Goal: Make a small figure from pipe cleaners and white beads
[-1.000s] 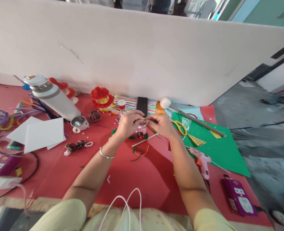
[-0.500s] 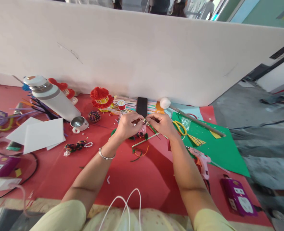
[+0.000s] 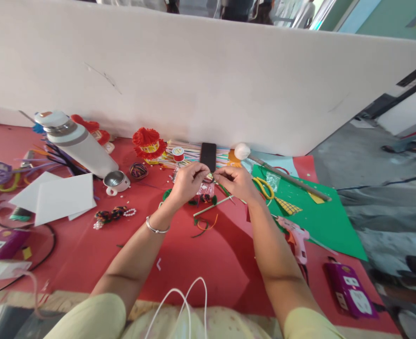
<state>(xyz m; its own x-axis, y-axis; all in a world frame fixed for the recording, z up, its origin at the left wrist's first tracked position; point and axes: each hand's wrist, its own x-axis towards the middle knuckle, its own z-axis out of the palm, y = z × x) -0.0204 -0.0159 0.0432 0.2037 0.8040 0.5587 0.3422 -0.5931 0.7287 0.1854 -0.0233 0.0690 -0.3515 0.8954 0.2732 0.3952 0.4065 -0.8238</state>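
My left hand and my right hand meet over the red table cover, fingertips pinched together on a small craft piece too small to name. A thin green stem pokes out under my right hand. Below the hands lie a small pink and dark beaded ornament, a pale green stick and orange and green wire loops. A black phone lies just beyond my fingers.
A white partition backs the table. Left: white bottle, metal cup, white paper sheets, purple power strip. Right: yellow scissors on green paper, pink glue gun, another purple power strip. Red pompom ornament.
Both hands stay pinched together at the same spot; the fingers shift slightly on the small piece. Nothing else on the table has moved.
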